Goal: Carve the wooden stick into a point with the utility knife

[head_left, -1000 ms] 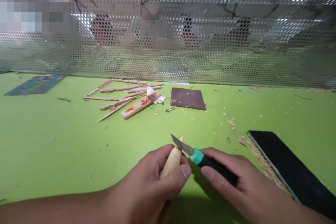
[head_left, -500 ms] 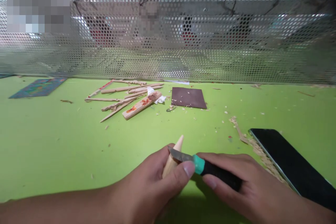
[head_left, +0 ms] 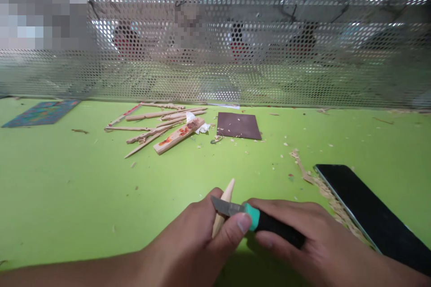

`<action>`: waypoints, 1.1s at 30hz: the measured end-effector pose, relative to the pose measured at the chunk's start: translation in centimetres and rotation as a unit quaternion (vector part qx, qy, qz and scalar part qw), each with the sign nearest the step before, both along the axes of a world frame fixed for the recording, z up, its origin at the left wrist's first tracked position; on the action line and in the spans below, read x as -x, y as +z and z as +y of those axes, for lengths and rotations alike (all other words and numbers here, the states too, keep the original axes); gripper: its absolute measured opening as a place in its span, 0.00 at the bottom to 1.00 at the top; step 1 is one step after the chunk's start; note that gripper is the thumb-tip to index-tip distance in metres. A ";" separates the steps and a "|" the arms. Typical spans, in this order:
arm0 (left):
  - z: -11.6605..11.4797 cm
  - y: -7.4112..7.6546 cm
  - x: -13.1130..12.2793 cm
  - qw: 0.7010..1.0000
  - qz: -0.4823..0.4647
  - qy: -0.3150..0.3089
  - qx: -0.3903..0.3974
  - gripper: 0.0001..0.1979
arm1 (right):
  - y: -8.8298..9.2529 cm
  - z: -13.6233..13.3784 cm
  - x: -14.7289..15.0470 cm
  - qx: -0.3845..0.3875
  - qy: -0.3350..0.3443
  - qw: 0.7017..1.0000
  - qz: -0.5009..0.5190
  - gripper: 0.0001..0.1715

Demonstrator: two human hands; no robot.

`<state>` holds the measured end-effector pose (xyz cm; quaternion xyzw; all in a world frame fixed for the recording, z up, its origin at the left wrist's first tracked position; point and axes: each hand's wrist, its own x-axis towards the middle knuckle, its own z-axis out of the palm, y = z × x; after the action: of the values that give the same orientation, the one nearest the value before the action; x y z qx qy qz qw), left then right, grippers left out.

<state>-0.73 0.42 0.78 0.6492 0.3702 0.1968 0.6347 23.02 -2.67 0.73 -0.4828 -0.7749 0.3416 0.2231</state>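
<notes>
Clasping stick (head_left: 227, 194) left, knife (head_left: 262, 223) right, hands (head_left: 195, 233) curled

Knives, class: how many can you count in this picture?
1: the black-and-teal knife in the right grip, its blade crossing in front of the pointed wooden stick in the left grip. Others may be hidden from view.

The left hand (head_left: 198, 233) was curled, its thumb (head_left: 240, 224) angled toward the right hand (head_left: 319, 233), which was also bent in a grip.
</notes>
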 end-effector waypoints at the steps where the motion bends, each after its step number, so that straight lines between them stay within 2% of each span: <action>1: 0.0 0.1 -0.1 1.000 0.007 -0.004 -0.005 0.21 | 0.0 -0.1 0.1 -0.002 -0.003 1.000 -0.001 0.12; 4: 0.1 0.2 -0.2 0.999 0.027 -0.006 -0.015 0.20 | -0.1 -0.4 0.2 -0.014 -0.007 1.000 -0.007 0.11; 11: -0.2 -0.6 -0.5 0.999 0.029 0.018 0.001 0.20 | -0.4 -1.1 0.3 -0.052 -0.012 0.998 -0.042 0.12; 19: -0.1 0.1 -0.9 0.998 0.045 0.047 0.003 0.19 | -1.0 -1.5 0.3 -0.112 -0.034 0.990 -0.082 0.15; 23: -0.1 0.2 -0.8 0.996 0.056 0.065 0.011 0.18 | -0.7 -0.5 -0.4 -0.128 -0.090 0.982 -0.106 0.19; 26: 0.0 0.3 -0.7 0.997 0.049 0.061 0.020 0.19 | -0.2 0.3 -1.1 -0.188 -0.129 0.967 -0.113 0.24; 29: 0.2 0.4 -0.5 0.998 0.017 0.036 0.049 0.22 | 0.0 0.7 -1.5 -0.191 -0.111 0.969 -0.110 0.21; 33: 0.5 0.4 -0.1 0.997 -0.006 0.010 0.070 0.23 | 0.0 0.9 -1.5 -0.141 -0.063 0.983 -0.103 0.16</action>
<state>-0.59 0.90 1.18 0.5981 0.3861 0.1802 0.6788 24.48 -1.78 0.69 -0.5269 -0.8021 0.1631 0.2292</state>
